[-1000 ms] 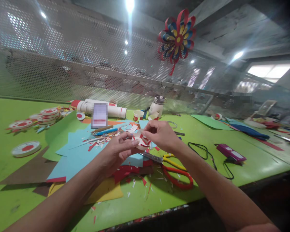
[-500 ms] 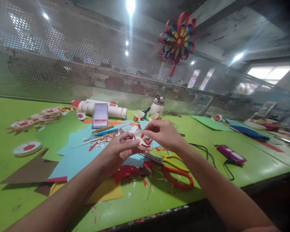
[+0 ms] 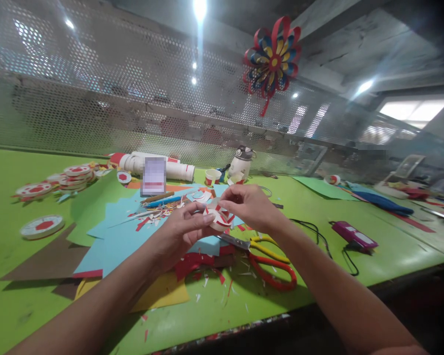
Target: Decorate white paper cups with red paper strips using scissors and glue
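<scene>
A small round white piece with red markings (image 3: pixel 219 220) is held between my hands above the paper pile. My left hand (image 3: pixel 183 224) grips it from the left, thumb on its face. At its upper right edge, the fingers of my right hand (image 3: pixel 244 203) are pinched together; they touch a red and white part of it. Scissors (image 3: pixel 268 261) with yellow and red handles lie just below my right hand, blades partly under the round piece. Light blue sheets (image 3: pixel 126 246) and paper scraps spread beneath my left hand.
White discs with red centres (image 3: pixel 42 227) lie at the left, several more stacked behind. Further back are white rolls (image 3: pixel 170 169), a phone-like screen (image 3: pixel 154 176), a paper cup (image 3: pixel 212 177) and a bottle (image 3: pixel 240 165). A purple device (image 3: pixel 354 235) with a black cord lies right.
The round piece has tilted slightly between my fingers, and its red strips have shifted a little. Both hands stay almost in the same place.
</scene>
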Available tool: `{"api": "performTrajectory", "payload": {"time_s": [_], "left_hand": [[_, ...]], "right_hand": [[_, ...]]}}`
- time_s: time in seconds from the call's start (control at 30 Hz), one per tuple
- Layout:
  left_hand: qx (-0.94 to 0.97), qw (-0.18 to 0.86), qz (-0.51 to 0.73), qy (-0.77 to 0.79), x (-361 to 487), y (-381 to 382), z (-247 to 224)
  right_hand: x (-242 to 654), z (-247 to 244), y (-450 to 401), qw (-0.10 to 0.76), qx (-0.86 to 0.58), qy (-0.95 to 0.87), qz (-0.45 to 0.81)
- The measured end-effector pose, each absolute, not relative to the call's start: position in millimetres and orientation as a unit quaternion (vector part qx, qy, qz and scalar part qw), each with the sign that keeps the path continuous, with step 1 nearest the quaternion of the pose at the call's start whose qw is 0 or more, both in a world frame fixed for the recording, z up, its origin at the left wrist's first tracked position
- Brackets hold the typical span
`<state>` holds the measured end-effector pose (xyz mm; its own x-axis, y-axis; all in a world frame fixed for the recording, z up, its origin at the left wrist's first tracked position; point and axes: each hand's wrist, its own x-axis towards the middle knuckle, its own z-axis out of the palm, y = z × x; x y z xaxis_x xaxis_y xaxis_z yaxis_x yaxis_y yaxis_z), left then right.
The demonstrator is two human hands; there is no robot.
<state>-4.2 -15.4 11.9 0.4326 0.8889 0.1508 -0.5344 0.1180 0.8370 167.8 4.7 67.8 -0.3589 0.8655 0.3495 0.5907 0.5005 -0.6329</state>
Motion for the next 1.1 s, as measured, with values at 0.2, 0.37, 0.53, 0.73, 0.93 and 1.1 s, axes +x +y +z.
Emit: {"api": "performTrajectory", "payload": {"time_s": [0.2, 0.37, 0.53, 0.73, 0.93, 1.1], "left_hand": [[0.44, 0.723, 0.494, 0.2, -4.4, -14.8, 12.1], [0.438, 0.724, 0.495, 0.198, -4.4, -15.3, 11.4], [0.447, 0.721, 0.493, 0.197, -4.2, -15.7, 10.4], [0.457, 0.715, 0.49, 0.198, -4.9, -15.3, 10.8], [0.461, 0.716, 0.486, 0.197, -6.0, -14.9, 10.7], [0.46, 0.717, 0.489, 0.19, -6.8, -13.8, 11.2]], "right_hand": [[167.5, 68.1, 3.4, 0.325, -0.461, -0.8, 0.204], [167.4, 66.0, 3.2, 0.328, -0.46, -0.808, 0.167], [167.7, 64.1, 4.1, 0.321, -0.458, -0.816, 0.145], [167.7, 63.3, 3.1, 0.322, -0.455, -0.819, 0.133], [166.7, 64.5, 2.3, 0.323, -0.462, -0.811, 0.154], [168.4, 68.7, 1.3, 0.335, -0.468, -0.797, 0.185]]}}
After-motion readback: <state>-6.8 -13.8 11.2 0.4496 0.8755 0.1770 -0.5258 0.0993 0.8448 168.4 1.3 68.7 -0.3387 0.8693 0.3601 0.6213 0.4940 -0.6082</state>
